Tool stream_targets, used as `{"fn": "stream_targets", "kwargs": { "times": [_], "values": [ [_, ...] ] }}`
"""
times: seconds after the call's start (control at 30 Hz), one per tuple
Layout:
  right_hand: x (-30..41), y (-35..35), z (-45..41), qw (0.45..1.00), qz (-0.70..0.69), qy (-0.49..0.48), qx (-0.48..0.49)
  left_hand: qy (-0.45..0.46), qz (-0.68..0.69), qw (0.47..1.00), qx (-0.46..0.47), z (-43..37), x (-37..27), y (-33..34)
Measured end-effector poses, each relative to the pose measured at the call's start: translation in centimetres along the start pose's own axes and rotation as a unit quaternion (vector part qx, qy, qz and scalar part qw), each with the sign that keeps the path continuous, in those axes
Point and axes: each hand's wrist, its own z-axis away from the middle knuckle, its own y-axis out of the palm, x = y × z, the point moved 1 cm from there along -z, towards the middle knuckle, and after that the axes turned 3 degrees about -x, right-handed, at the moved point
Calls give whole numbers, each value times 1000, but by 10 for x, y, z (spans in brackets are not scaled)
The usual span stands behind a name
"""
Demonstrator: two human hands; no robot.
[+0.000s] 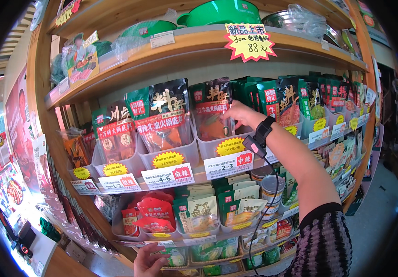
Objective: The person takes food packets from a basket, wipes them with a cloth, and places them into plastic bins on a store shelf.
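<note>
My right hand point(239, 114) reaches into a translucent plastic bin point(202, 143) on the middle shelf. Its fingers touch the right edge of a black and red pouch of hotpot base point(209, 121); whether they grip it is unclear. A black band and a small device with a cable are on that wrist. To the left stands a larger hotpot base pouch point(161, 117) in its own bin. My left hand point(150, 261) is low in front of the shelves, fingers partly curled, holding nothing that shows. Green pouches point(266, 97) stand right of my right hand.
Price cards point(228, 165) line the wooden shelf's front edge. Below are red pouches point(156, 211), pale soup pouches point(200, 214) and stacked tubs point(271, 188). A green pot point(219, 14) sits on the shelf above. At the left are posters and a counter point(43, 246).
</note>
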Motion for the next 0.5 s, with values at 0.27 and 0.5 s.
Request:
{"fn": "stream_targets", "kwargs": {
  "times": [0.27,0.5],
  "values": [
    [47,-19,-9,988,30,-65,-137,-24,35,999,13,-3,14,1],
    [99,-12,-9,917,386,-29,-100,-5,40,999,-3,3,21,3]
  ]
}}
